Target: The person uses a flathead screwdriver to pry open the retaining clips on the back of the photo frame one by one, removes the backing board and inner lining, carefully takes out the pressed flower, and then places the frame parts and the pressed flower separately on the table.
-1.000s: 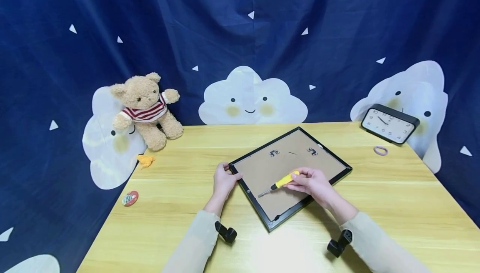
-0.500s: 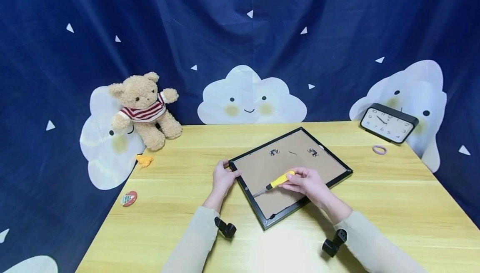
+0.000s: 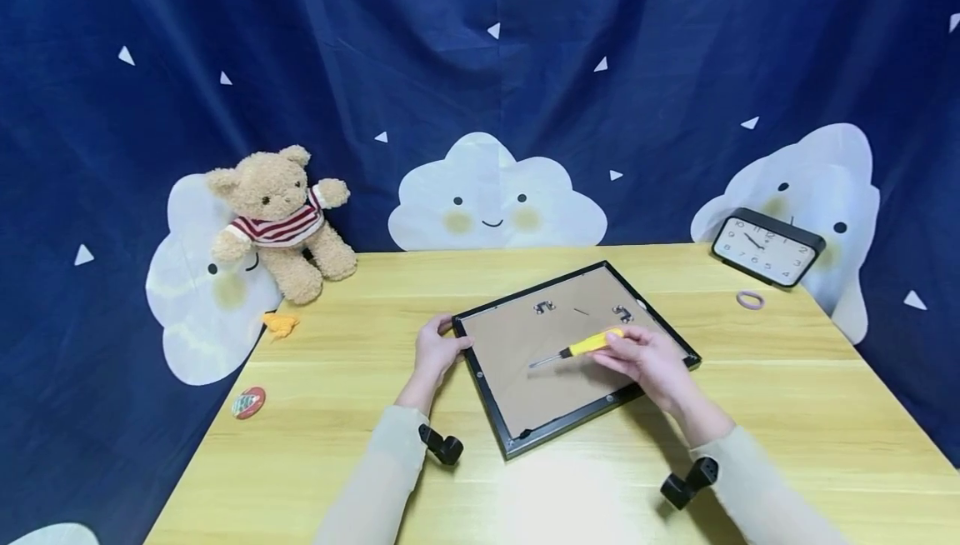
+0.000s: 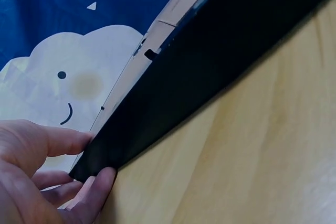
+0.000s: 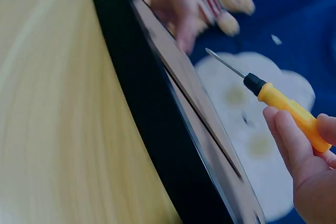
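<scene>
A picture frame (image 3: pixel 570 422) with a black rim lies back side up on the table, its brown backing board (image 3: pixel 498 353) showing. My left hand (image 3: pixel 438 352) grips its left corner, thumb on the rim; in the left wrist view, fingers (image 4: pixel 97 190) curl round that corner. A screwdriver (image 3: pixel 588 346) with a yellow handle is held in my right hand (image 3: pixel 654 366) between thumb and fingers. Its metal shaft (image 5: pixel 226 63) points left, and the tip appears raised off the board. Two small metal hangers (image 3: pixel 543 307) sit on the far part of the backing.
On the wooden table (image 3: pixel 337 395) lie an orange item (image 3: pixel 281 325) and a red oval badge (image 3: pixel 248 402) at left. A teddy bear (image 3: pixel 281 220) sits back left. At back right are a clock (image 3: pixel 767 249) and a purple ring (image 3: pixel 750 300). A blue curtain (image 3: pixel 450 45) hangs behind.
The screwdriver tip has gone from near the frame's left rim toward the middle of the backing, along with my right hand. The frame has turned slightly, its near corner shifting left.
</scene>
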### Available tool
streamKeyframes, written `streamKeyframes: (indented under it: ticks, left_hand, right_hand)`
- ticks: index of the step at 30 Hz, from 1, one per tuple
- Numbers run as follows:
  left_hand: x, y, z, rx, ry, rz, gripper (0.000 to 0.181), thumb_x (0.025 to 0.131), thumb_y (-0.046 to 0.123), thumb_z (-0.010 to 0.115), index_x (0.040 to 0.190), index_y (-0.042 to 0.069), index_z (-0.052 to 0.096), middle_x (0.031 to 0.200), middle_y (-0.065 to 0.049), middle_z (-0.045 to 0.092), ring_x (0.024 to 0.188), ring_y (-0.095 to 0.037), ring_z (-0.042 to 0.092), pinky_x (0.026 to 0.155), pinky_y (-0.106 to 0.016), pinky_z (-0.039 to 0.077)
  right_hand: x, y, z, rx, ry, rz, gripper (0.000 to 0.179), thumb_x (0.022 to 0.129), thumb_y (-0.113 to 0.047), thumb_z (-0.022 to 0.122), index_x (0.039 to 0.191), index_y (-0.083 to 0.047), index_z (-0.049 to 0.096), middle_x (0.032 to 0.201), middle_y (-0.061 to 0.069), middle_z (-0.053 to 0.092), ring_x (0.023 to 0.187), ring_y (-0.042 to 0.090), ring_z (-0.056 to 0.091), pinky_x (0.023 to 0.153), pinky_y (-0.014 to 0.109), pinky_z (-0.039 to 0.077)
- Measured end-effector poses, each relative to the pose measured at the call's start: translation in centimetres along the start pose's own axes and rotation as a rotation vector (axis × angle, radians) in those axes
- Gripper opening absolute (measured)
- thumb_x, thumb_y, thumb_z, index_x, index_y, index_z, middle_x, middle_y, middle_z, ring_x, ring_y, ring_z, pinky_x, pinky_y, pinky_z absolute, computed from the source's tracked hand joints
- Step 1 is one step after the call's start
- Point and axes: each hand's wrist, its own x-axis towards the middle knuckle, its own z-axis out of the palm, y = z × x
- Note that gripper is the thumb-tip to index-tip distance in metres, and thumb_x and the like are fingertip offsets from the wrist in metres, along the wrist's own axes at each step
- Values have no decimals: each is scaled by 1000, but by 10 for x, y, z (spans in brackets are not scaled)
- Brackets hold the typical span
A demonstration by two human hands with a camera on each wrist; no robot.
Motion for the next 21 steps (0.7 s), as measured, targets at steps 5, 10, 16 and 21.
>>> streamKeyframes:
  ticks: [5,10,16,21]
  left_hand:
    - [0,1,-5,23,17,5,67,70,-9,73,131,-2,47,124,-24,50,63,-19,61,54,-30,56]
    - [-12,0,-3,67,59,34,65,68,-9,75,127,-5,48,116,-25,53,73,-23,60,55,-30,57]
    - [-28,0,3,85,4,14,68,66,-14,74,127,-5,47,117,-25,49,70,-23,60,55,-30,57]
    - [-30,0,4,65,-19,12,70,67,-14,72,130,-5,44,121,-26,47,66,-22,62,55,-32,57]
  right_hand:
    - [-17,-17,-44,215,8,-88,18,92,9,47,98,5,63,96,20,64,91,32,65,87,32,48]
    - [-35,-28,-81,411,74,-207,18,91,14,43,93,11,61,94,26,64,90,35,65,87,35,48]
    - [-50,-35,-116,568,134,-277,22,92,16,38,91,15,61,90,32,63,88,40,63,85,39,48]
    - [-57,-38,-135,677,165,-253,27,93,15,35,91,18,62,91,33,62,89,41,63,88,39,47]
